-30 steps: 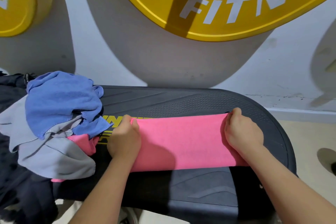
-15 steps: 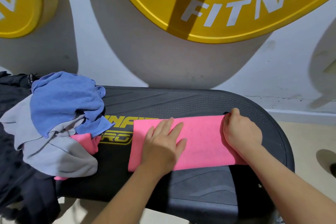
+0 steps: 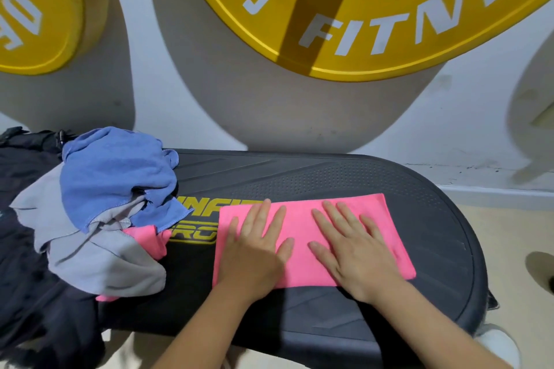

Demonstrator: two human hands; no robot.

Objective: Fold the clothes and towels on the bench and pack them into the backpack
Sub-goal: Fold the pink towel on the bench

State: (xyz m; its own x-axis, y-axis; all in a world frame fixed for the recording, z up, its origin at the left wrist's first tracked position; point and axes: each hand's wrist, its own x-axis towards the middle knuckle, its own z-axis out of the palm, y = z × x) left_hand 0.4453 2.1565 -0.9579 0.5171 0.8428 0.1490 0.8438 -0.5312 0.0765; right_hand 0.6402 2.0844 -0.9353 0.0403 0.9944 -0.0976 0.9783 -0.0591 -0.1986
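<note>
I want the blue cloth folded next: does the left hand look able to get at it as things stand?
Probably yes. The left hand lies flat and empty on the pink towel, and the blue cloth sits uncovered on top of a grey garment to its left, with only bare bench between.

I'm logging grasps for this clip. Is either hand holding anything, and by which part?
Nothing is gripped. The left hand and right hand lie flat, fingers straight, pressing the top of the folded pink towel on the bench.
</note>
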